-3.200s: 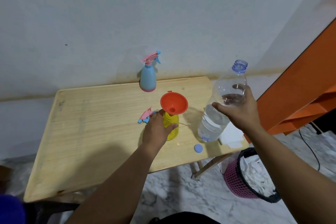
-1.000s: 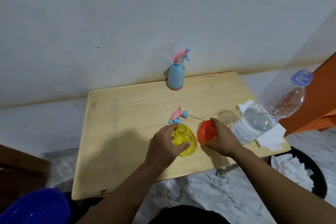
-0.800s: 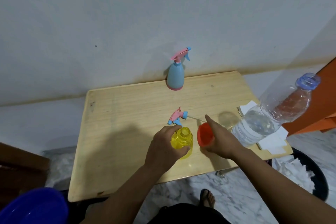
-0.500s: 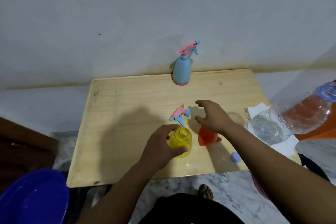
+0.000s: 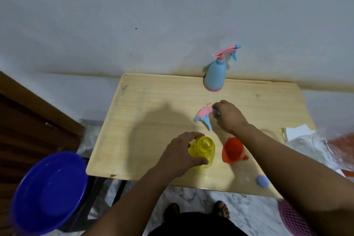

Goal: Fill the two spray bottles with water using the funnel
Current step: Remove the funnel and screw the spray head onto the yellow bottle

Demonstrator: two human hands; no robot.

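Risk now is tipping the open yellow bottle my left hand grips near the table's edge, while my right hand pinches the sprayer farther back; funnel lies right.

Two spray bottles, one funnel, two hands

Left hand is reaching forward from lower centre, fingers curling in a closed grip around something, thumb toward the body. Right hand is extending farther forward, palm down, fingertips pinching shut. Both forearms are showing bare.
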